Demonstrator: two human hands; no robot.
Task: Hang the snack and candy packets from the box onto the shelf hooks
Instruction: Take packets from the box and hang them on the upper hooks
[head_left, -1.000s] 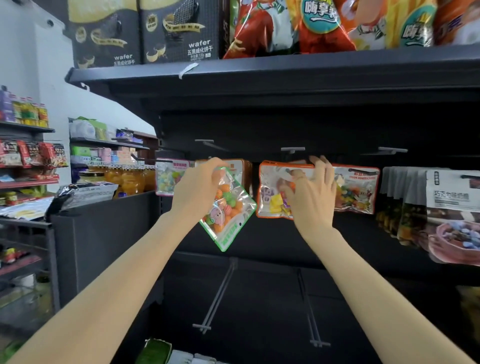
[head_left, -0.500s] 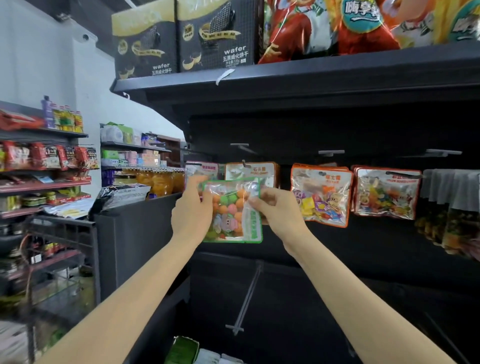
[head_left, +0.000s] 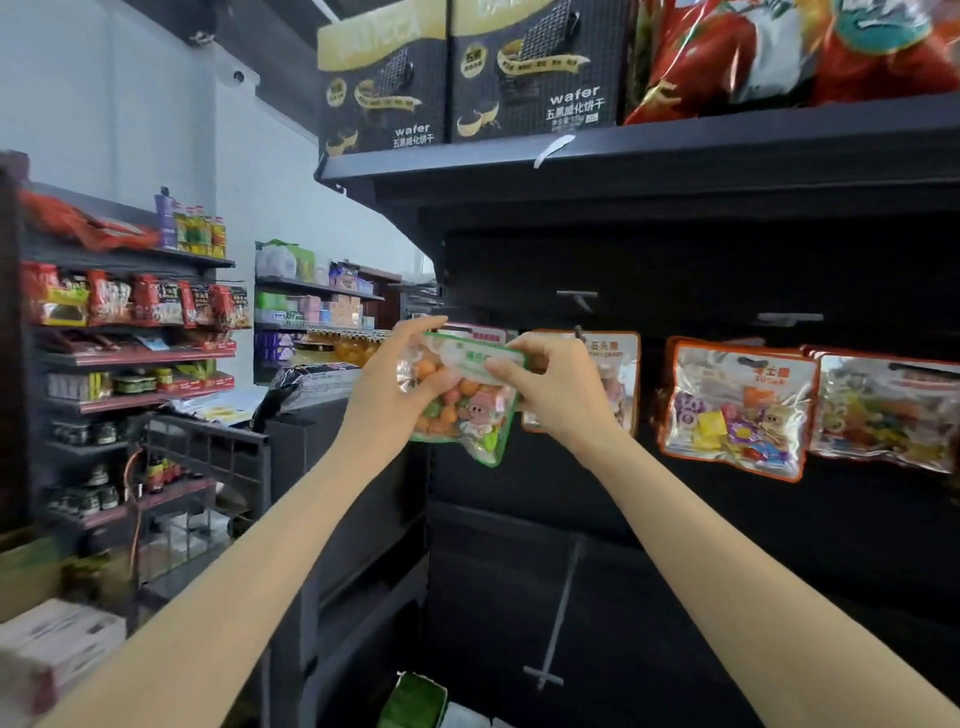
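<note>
several clear orange-edged candy packets (head_left: 737, 410) already hang on the black shelf hooks (head_left: 576, 296), while the left hand (head_left: 387, 397) and right hand (head_left: 556, 392) both pinch a green-edged clear candy packet (head_left: 462, 410) just before them, not yet hung.

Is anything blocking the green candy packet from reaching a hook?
Both hands, left hand and right hand, hold the green packet before packets already hanging. The hook it is headed for is hidden behind them, so I cannot tell.
</note>
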